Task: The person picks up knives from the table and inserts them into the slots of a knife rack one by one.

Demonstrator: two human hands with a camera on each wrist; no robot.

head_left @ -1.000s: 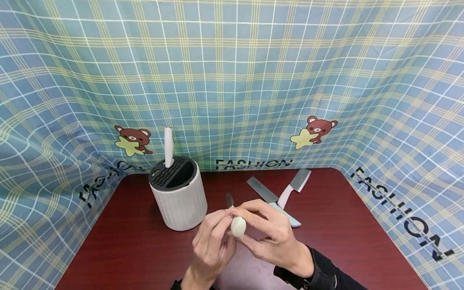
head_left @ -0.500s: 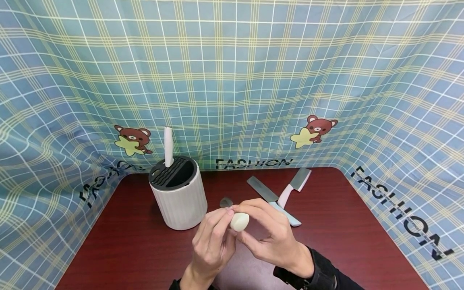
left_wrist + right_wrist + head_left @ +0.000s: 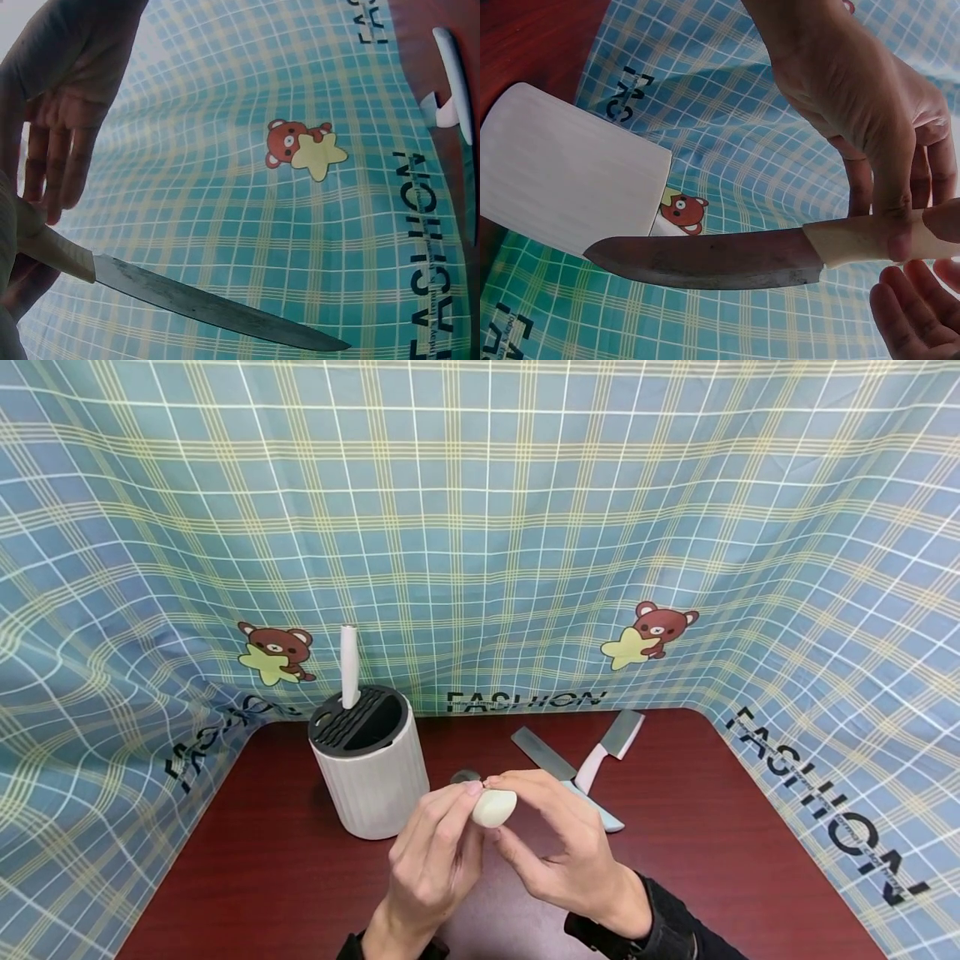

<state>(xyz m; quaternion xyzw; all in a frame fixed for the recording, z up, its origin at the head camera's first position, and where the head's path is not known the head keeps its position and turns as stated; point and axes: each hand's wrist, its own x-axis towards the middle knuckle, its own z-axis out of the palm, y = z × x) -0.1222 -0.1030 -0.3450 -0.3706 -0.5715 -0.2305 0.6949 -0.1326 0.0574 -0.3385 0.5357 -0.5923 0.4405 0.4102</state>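
Observation:
Near the table's front, both hands hold a kitchen knife (image 3: 720, 261) with a pale cream handle (image 3: 494, 808). The handle's butt faces the head camera, and the blade points away, mostly hidden by the fingers there. My left hand (image 3: 435, 860) grips the handle from the left. From the other side, the right hand (image 3: 566, 843) pinches it between thumb and forefinger. In the left wrist view the whole blade (image 3: 210, 304) shows, with faint marks on its metal.
A ribbed white knife block (image 3: 375, 785) with a black slotted top stands at left, one white-handled knife (image 3: 349, 664) upright in it. At right lie a blue-handled knife (image 3: 543, 753) and a small white-handled cleaver (image 3: 622, 733), touching. Checked cloth (image 3: 487, 527) hangs behind the table.
The knife has turned about its handle, so the blade shows flatter and further left. The handle's butt has risen slightly in the head view. The left hand has shifted a little left.

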